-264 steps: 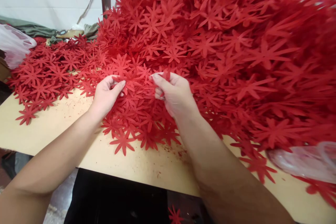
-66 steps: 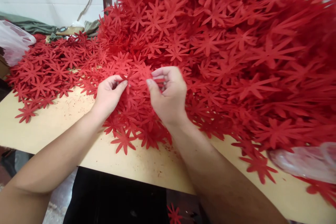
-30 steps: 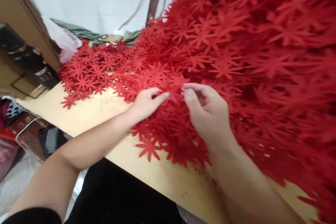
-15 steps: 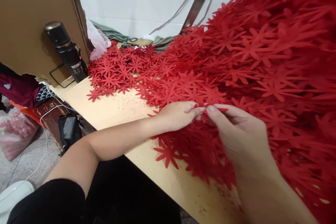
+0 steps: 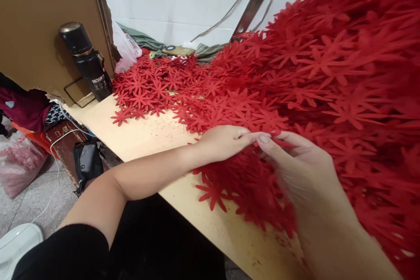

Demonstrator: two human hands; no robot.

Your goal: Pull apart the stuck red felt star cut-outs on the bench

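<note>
A heap of red star-shaped cutouts (image 5: 328, 78) fills the right of the frame, resting on the pale tabletop (image 5: 147, 133). Right of centre, the right hand (image 5: 305, 170) pinches a red piece (image 5: 285, 143) between thumb and forefinger; the left hand (image 5: 221, 144) meets that thumb, its grip hidden, so I cannot tell what its fingers hold. The piece looks light, thin and soft, probably best taken by a petal. It lies between the right fingers, just beside the left fingertips.
</note>
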